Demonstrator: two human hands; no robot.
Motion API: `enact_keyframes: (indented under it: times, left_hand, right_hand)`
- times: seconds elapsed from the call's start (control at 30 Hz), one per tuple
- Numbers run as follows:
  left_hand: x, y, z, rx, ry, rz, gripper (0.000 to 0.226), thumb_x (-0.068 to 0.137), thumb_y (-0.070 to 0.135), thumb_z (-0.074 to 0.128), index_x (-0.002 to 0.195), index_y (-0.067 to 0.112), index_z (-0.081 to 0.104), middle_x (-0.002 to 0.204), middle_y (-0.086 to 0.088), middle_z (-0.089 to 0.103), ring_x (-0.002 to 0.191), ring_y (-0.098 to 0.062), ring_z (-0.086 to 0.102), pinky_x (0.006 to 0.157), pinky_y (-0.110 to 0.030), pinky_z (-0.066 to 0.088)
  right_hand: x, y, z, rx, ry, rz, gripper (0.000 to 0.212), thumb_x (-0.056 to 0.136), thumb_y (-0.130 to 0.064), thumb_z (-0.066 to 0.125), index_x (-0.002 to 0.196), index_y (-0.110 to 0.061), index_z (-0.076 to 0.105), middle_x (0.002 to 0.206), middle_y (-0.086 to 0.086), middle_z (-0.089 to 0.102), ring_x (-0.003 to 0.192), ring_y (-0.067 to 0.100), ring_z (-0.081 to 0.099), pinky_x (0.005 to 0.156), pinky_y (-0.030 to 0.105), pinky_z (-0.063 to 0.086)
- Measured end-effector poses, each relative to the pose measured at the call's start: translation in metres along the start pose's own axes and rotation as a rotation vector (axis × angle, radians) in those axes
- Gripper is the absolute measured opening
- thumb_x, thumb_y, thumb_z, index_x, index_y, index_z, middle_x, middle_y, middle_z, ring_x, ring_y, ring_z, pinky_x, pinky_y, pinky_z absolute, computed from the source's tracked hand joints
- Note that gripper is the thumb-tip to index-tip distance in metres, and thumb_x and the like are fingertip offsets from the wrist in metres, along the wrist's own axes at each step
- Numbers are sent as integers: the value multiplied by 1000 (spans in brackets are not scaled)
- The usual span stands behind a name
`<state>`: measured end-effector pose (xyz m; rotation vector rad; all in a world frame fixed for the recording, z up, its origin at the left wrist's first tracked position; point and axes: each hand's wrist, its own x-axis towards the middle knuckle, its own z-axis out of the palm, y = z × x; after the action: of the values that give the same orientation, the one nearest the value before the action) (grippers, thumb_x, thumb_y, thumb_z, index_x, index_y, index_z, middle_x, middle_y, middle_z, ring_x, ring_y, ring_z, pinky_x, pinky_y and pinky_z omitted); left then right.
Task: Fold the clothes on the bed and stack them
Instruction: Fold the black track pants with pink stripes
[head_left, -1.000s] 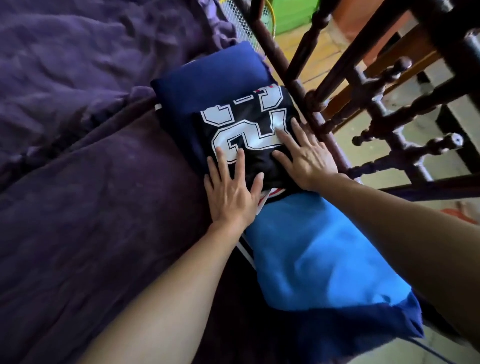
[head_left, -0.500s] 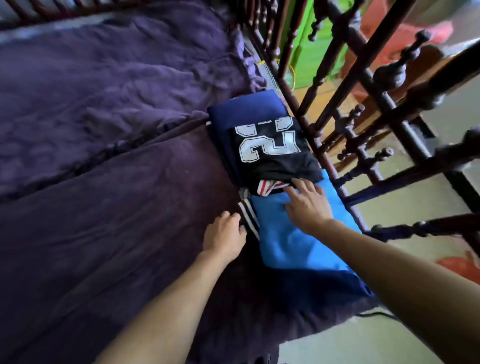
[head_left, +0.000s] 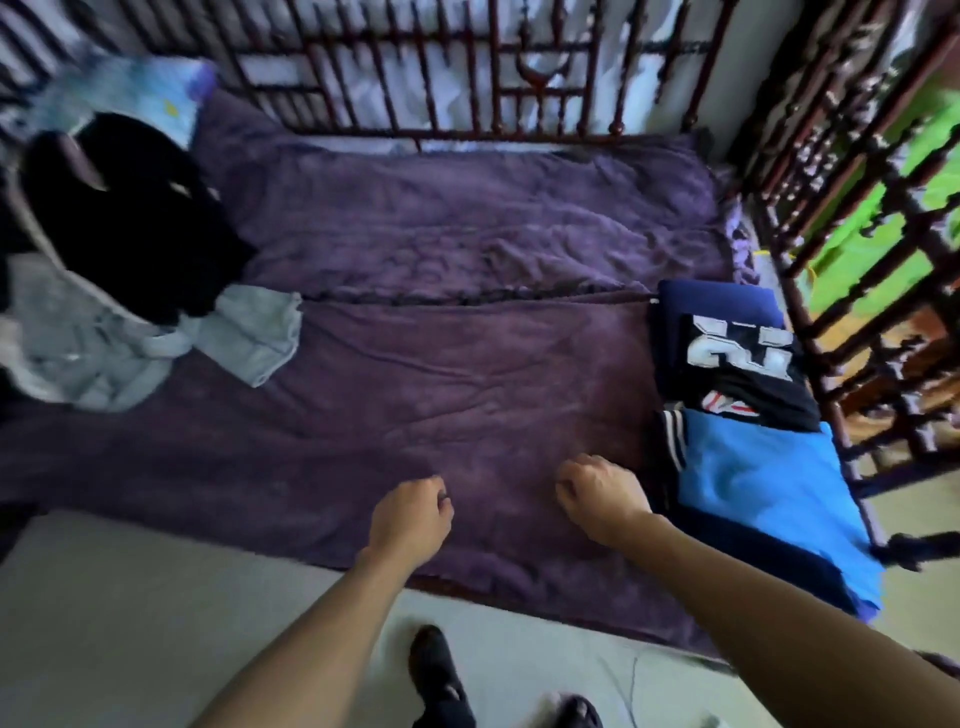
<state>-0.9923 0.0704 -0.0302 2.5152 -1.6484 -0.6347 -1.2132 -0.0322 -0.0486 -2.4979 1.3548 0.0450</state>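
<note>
Folded clothes lie along the bed's right edge: a navy garment (head_left: 717, 299) at the back, a black jersey with white numbers (head_left: 737, 358) on it, and a bright blue garment (head_left: 763, 493) nearer me. At the far left sits an unfolded heap: a black garment (head_left: 135, 218) over a pale grey one (head_left: 156, 343). My left hand (head_left: 410, 514) and my right hand (head_left: 602, 493) hover over the purple bed cover (head_left: 441, 389) near the front edge, fingers loosely curled, holding nothing. My right hand is just left of the blue garment.
A dark wooden spindle headboard (head_left: 467, 78) runs along the back and a spindle rail (head_left: 852, 260) along the right. A patterned pillow (head_left: 124, 98) lies at the back left. Pale floor (head_left: 130, 623) and my dark shoes (head_left: 436, 670) are below the bed edge.
Both hands left the folded jersey and blue garment and drew back toward the bed's front edge. The view swung left and widened, showing the unfolded heap.
</note>
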Motion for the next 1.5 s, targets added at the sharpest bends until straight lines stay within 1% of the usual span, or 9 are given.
enact_keyframes:
  times: [0.2,0.37,0.5,0.77,0.9,1.0,1.17,1.27,1.5]
  left_hand:
    - [-37,-136,-56,-74,76,-199,18,93,31,51,99,20,64,97,0,70,91,-22,65,74,-31,51]
    - [-55,-256,-93,-68,118,-277,19,91,32,50,99,20,63,101,0,69,98,-22,63,79,-31,49]
    - [-67,-349,-130,-61,133,-332,19,90,33,50,97,20,63,99,-1,69,97,-23,63,77,-30,47]
    - [-62,-480,-204,-94,179,-388,16,92,32,49,94,20,59,99,-4,67,96,-24,63,78,-31,46]
    - [-38,-526,-227,-115,198,-374,16,93,32,49,99,21,60,101,-3,67,97,-23,63,77,-28,43]
    - [-7,-564,-249,-92,205,-363,18,92,32,49,100,20,62,99,-2,68,97,-23,63,74,-27,42]
    - [66,-640,-289,-104,183,-384,19,89,34,50,97,23,63,97,-2,70,96,-25,65,80,-33,50]
    - [109,-676,-312,-71,143,-376,19,91,36,48,98,24,60,101,-1,67,100,-23,62,78,-32,46]
    - [202,-741,-337,-123,111,-324,21,91,35,49,98,22,63,96,1,68,96,-21,62,78,-33,48]
  right_hand:
    - [42,-128,-5,-37,-64,-169,23,93,-27,46,103,-17,63,113,4,62,104,29,59,73,32,42]
    - [91,-242,12,-66,-62,-241,24,97,-28,43,105,-17,62,114,2,62,101,27,60,67,31,35]
    - [123,-334,26,-56,-80,-268,25,95,-32,47,108,-19,63,116,3,63,105,29,61,78,34,46]
    - [190,-471,31,-54,-91,-374,25,93,-38,47,108,-25,62,116,-4,62,107,21,60,81,32,48]
    - [236,-513,38,-90,-105,-355,22,94,-38,45,103,-25,60,116,-3,62,105,23,61,74,31,42]
    - [282,-541,49,-83,-151,-327,22,96,-37,44,107,-26,60,118,-2,62,106,23,61,73,31,38]
    - [375,-591,73,-56,-198,-300,23,95,-39,46,107,-28,62,116,-4,62,103,19,62,75,30,44]
    - [424,-626,82,-45,-268,-247,23,94,-40,45,107,-29,61,118,-5,61,107,18,61,80,29,47]
    - [511,-688,101,6,-341,-142,29,94,-39,41,105,-24,63,111,-2,66,99,18,63,73,29,45]
